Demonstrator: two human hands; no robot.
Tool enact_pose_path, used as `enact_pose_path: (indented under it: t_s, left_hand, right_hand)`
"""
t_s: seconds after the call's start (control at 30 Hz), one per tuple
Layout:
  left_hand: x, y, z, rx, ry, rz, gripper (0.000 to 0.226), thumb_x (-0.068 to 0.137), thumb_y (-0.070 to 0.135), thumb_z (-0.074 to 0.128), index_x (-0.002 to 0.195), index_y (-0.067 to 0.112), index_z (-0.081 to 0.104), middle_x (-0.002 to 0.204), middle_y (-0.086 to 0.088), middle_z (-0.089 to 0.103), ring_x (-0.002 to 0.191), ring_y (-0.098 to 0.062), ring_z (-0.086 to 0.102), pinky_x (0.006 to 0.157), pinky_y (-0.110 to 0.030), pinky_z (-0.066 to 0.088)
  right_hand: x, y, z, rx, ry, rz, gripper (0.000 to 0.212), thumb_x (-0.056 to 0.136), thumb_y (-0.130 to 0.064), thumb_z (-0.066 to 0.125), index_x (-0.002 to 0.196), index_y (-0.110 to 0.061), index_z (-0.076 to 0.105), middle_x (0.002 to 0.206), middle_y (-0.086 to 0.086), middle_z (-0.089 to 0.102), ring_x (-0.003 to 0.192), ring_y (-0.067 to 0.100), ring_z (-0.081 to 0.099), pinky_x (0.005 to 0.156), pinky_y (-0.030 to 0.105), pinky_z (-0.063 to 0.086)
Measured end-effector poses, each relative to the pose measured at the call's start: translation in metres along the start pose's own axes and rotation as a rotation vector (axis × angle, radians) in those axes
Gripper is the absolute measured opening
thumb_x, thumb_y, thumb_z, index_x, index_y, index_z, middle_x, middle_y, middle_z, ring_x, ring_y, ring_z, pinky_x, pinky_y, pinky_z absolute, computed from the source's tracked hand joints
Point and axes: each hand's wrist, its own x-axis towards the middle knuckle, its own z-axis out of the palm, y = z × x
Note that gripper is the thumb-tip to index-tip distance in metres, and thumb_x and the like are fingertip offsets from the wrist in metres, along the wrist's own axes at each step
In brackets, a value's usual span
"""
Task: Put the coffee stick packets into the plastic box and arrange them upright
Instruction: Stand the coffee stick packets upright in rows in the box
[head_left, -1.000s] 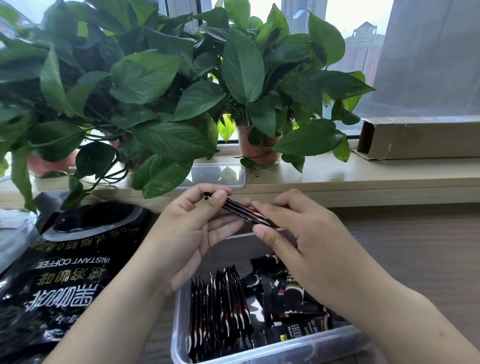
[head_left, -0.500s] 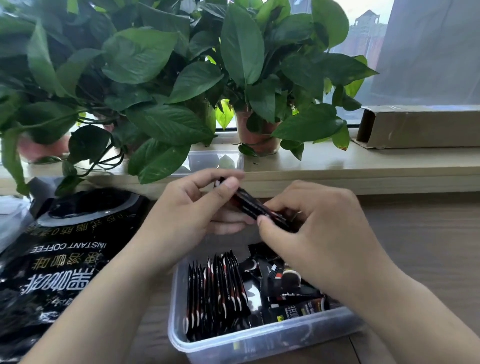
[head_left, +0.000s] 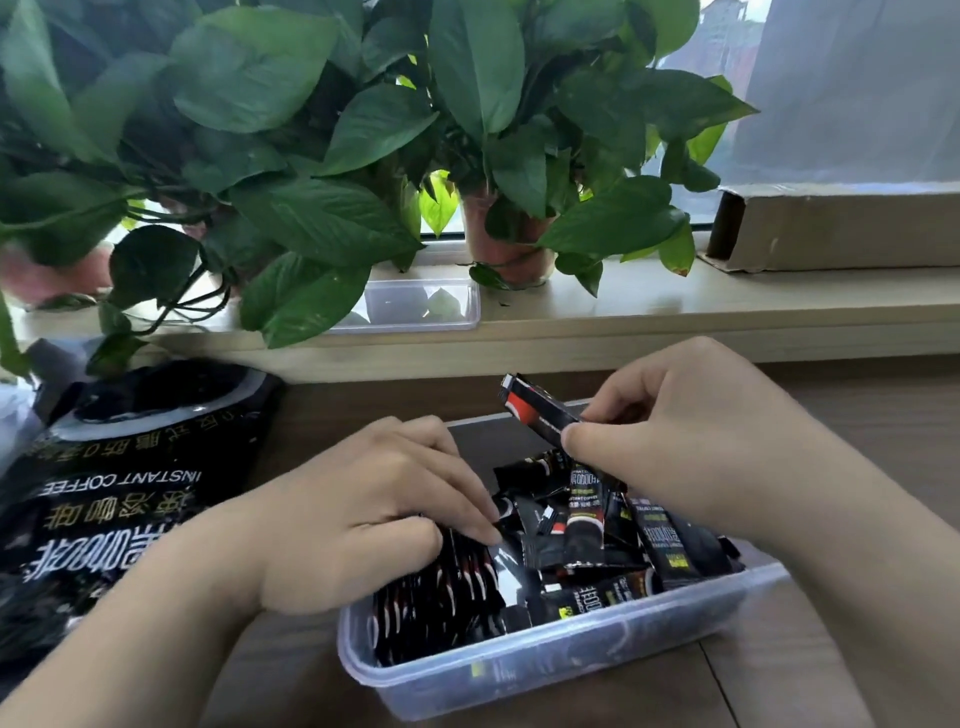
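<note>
Mid-sorting: the right hand (head_left: 696, 447) pinches one coffee packet (head_left: 537, 408) above the plastic box (head_left: 545, 670), lower centre. The left hand (head_left: 363, 509) presses flat on the upright row (head_left: 441, 592). Next, probably slot the packet in beside that row.

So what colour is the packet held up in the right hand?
Black, with a red-and-white mark near its end: the packet in the right hand, head view.

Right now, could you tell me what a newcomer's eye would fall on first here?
Probably the two hands over the clear plastic box in the foreground: the right hand pinches one coffee stick packet above it, while the left hand presses the upright row. Big green plants fill the windowsill behind.
</note>
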Motion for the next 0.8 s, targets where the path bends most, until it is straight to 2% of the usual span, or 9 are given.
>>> enact_pose_path:
  t_s: [0.17,0.3,0.4,0.47,0.53,0.63,0.73,0.8]
  left_hand:
    - [-0.003,0.003,0.001,0.027,-0.017,-0.038,0.044,0.076,0.036,0.039,0.099,0.038,0.077,0.104,0.027,0.068,0.103,-0.002,0.051,0.092,-0.03,0.036]
    - [-0.005,0.003,0.001,0.01,-0.011,-0.064,0.043,0.076,0.037,0.037,0.089,0.034,0.079,0.098,0.021,0.069,0.101,-0.004,0.053,0.088,-0.033,0.039]
    - [-0.005,0.004,0.002,-0.009,-0.008,-0.079,0.044,0.077,0.038,0.036,0.091,0.037,0.079,0.1,0.021,0.069,0.101,-0.005,0.053,0.089,-0.035,0.04]
    - [-0.005,0.004,0.002,-0.018,-0.003,-0.071,0.044,0.077,0.038,0.037,0.09,0.037,0.079,0.099,0.02,0.069,0.099,-0.007,0.055,0.087,-0.033,0.04]
    - [-0.005,0.005,0.002,-0.05,0.013,-0.07,0.044,0.077,0.036,0.037,0.088,0.034,0.08,0.096,0.017,0.068,0.094,-0.008,0.058,0.084,-0.031,0.043]
    - [-0.006,0.007,0.003,-0.141,0.056,-0.1,0.042,0.074,0.033,0.038,0.081,0.026,0.079,0.093,0.011,0.066,0.087,-0.009,0.063,0.076,-0.031,0.049]
    - [-0.005,0.006,0.003,-0.185,0.134,-0.102,0.04,0.072,0.028,0.038,0.078,0.02,0.077,0.091,0.008,0.067,0.083,-0.011,0.063,0.073,-0.03,0.05]
    - [-0.005,0.004,0.004,-0.176,0.148,-0.109,0.042,0.07,0.028,0.038,0.085,0.022,0.077,0.102,0.012,0.067,0.096,-0.008,0.062,0.081,-0.029,0.05]
  right_hand:
    - [-0.003,-0.009,0.012,-0.089,-0.14,-0.001,0.022,0.078,-0.038,0.073,0.065,-0.021,0.075,0.051,0.001,0.062,0.037,0.002,0.045,0.034,0.01,0.032]
    - [-0.003,-0.012,0.029,-0.206,-0.233,0.006,0.02,0.076,-0.036,0.072,0.067,-0.019,0.075,0.052,0.0,0.065,0.035,0.004,0.045,0.037,0.016,0.039]
    - [-0.006,-0.012,0.045,-0.332,-0.302,-0.033,0.024,0.075,-0.039,0.071,0.075,-0.015,0.075,0.067,0.005,0.071,0.049,0.013,0.057,0.04,0.019,0.041]
    - [-0.006,-0.015,0.053,-0.403,-0.337,-0.061,0.029,0.076,-0.045,0.073,0.074,-0.017,0.074,0.065,0.001,0.068,0.057,0.016,0.062,0.039,0.018,0.039]
    - [-0.002,-0.017,0.057,-0.432,-0.401,-0.088,0.037,0.077,-0.051,0.074,0.069,-0.015,0.07,0.058,-0.002,0.06,0.053,0.015,0.056,0.043,0.023,0.038]
    - [0.002,-0.017,0.056,-0.46,-0.514,-0.111,0.05,0.087,-0.053,0.066,0.058,-0.014,0.055,0.051,-0.002,0.047,0.048,0.015,0.045,0.048,0.028,0.036]
    - [0.005,-0.016,0.057,-0.466,-0.508,-0.141,0.044,0.09,-0.044,0.067,0.056,-0.019,0.055,0.052,-0.004,0.046,0.049,0.012,0.044,0.046,0.024,0.032]
    - [0.006,-0.014,0.059,-0.439,-0.492,-0.161,0.036,0.087,-0.042,0.07,0.059,-0.022,0.06,0.053,-0.006,0.048,0.05,0.009,0.045,0.046,0.022,0.033]
